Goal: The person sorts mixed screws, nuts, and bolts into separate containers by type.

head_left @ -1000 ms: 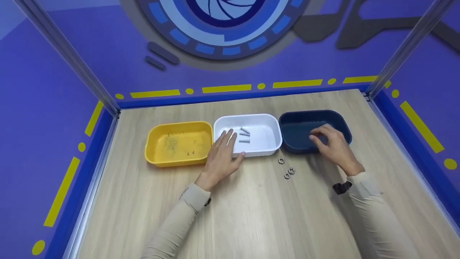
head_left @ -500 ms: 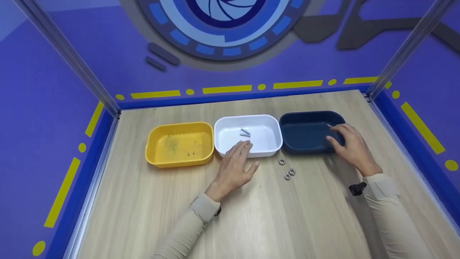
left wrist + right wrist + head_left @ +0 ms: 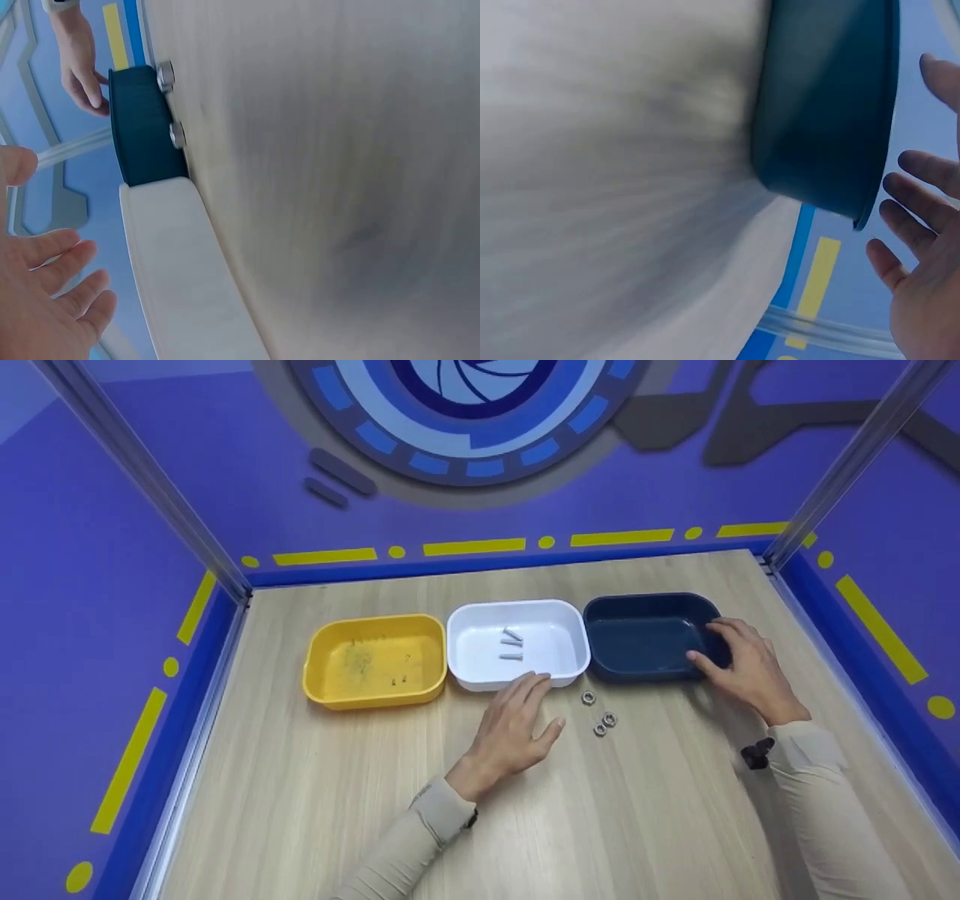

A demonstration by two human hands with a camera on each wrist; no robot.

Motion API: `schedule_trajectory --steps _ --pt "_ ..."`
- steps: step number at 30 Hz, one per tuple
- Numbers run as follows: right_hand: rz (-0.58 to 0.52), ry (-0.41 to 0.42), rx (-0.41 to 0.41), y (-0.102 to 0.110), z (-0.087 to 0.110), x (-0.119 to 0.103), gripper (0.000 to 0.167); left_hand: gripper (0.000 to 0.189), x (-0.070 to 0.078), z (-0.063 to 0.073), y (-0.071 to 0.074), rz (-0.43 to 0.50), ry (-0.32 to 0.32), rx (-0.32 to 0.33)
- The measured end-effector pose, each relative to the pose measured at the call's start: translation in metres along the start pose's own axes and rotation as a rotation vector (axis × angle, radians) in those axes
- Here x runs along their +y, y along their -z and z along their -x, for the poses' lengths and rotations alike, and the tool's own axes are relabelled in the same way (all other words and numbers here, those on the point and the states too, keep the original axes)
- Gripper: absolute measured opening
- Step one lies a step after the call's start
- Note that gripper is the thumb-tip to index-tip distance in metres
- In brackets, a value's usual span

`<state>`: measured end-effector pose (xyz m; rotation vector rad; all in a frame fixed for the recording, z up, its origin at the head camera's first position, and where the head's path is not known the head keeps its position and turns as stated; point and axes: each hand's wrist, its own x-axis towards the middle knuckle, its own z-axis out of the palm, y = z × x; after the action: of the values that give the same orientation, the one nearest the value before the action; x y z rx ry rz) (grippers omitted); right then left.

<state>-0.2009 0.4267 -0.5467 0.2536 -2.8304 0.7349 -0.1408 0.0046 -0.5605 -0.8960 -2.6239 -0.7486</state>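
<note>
My left hand (image 3: 514, 727) hovers with relaxed fingers at the front edge of the white bin (image 3: 465, 664); whether its fingertips touch the rim I cannot tell. In the left wrist view the palm faces that bin's side and nothing is in the fingers. Small silver screws (image 3: 511, 657) lie inside the white bin. Over the right end of the dark blue bin (image 3: 637, 667) is my right hand (image 3: 754, 675), fingers spread and holding nothing. The right wrist view has the dark bin's wall (image 3: 825, 112) beside those fingers. Three metal nuts (image 3: 610, 720) lie on the table in front.
A yellow bin (image 3: 375, 701) stands left of the white one, with tiny dark pieces (image 3: 394, 682) in it. The three bins form a row on the wooden table (image 3: 555, 825). Blue printed panels (image 3: 225, 510) and metal posts (image 3: 825, 480) enclose the back and sides.
My left hand has drawn back out of the white bin, toward me and rightward. My right hand has moved right, from above the dark bin to its right end, and its fingers have spread.
</note>
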Motion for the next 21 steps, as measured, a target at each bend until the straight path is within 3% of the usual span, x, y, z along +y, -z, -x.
schedule_trajectory --steps 5,13,21 --pt "0.042 0.021 -0.014 -0.001 0.002 0.009 0.079 0.056 0.013 -0.002 -0.009 -0.008 -0.046 0.013" --pt "0.044 0.014 -0.069 0.001 0.006 0.024 0.085 0.051 0.034 -0.008 -0.024 -0.008 -0.129 -0.025" --pt "0.032 -0.035 -0.146 -0.002 0.010 0.032 0.085 0.047 0.036 -0.013 -0.041 0.010 -0.150 -0.046"
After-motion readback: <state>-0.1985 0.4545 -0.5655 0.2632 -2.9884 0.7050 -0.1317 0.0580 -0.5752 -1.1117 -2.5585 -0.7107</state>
